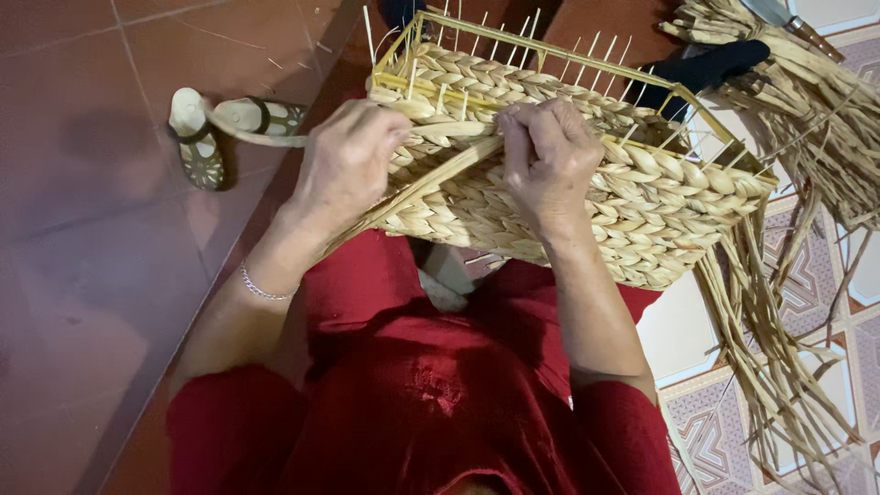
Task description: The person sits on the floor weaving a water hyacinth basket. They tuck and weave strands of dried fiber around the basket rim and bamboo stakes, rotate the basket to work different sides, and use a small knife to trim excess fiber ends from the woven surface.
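Observation:
A half-woven straw basket (642,206) on a yellow wire frame (550,50) rests on my lap, its rows braided from pale dried fibre. My left hand (348,165) grips a long flat fibre strand (422,188) that runs diagonally across the basket's side. My right hand (545,156) pinches the same strand's upper end against the top woven row, fingers curled over it. A thin bracelet sits on my left wrist. Thin white uprights stick up from the frame's rim.
Loose dried fibre strands (779,367) hang from the basket's right end onto a patterned tile floor. A bundle of fibre (816,101) and a knife (788,18) lie at top right. A pair of sandals (197,137) sits on the red floor at left.

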Action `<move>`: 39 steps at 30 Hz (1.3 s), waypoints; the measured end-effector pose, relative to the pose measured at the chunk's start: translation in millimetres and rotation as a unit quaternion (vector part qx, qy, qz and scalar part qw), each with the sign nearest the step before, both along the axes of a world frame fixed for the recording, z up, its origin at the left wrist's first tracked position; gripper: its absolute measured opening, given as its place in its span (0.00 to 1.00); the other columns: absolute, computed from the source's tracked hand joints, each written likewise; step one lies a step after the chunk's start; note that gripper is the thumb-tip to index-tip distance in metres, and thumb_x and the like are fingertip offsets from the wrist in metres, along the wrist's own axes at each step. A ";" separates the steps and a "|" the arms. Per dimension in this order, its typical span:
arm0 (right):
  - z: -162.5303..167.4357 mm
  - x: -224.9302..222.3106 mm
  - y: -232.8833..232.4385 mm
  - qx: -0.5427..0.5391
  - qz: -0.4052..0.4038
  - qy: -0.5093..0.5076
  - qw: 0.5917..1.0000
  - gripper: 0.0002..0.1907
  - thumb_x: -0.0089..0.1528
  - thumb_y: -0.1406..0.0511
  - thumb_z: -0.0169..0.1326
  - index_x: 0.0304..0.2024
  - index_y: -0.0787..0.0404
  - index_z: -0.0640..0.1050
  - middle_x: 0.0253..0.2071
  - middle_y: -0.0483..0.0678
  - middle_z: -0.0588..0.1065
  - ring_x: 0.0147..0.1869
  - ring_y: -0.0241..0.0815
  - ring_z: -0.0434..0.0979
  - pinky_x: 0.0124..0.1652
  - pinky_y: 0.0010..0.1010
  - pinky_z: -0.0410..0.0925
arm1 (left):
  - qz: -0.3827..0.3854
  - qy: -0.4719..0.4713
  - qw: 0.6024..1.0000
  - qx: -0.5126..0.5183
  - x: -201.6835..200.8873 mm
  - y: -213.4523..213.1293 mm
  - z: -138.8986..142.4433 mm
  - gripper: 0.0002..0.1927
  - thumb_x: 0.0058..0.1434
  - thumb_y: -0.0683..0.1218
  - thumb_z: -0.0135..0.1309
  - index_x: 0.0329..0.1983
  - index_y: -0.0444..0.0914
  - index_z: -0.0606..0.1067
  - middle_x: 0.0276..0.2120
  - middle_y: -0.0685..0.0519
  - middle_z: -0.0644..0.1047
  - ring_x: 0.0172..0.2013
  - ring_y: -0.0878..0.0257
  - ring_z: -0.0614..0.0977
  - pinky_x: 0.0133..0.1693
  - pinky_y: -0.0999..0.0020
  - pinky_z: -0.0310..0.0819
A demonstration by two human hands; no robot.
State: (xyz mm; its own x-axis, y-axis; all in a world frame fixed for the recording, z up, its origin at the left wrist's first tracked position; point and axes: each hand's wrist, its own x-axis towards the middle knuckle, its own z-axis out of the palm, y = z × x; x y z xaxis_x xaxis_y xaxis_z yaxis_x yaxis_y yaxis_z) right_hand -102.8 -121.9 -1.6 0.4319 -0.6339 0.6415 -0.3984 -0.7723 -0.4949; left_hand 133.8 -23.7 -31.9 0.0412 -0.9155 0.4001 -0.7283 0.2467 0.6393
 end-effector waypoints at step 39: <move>17.1 12.8 19.2 0.028 0.049 0.052 0.997 0.13 0.62 0.78 0.60 0.47 0.64 0.75 0.38 0.55 0.76 0.41 0.54 0.78 0.41 0.41 0.71 | 0.033 -0.208 0.976 -0.058 -41.4 -19.9 4.5 0.17 0.69 0.41 0.57 0.59 0.32 0.77 0.46 0.40 0.74 0.49 0.45 0.75 0.50 0.45 0.68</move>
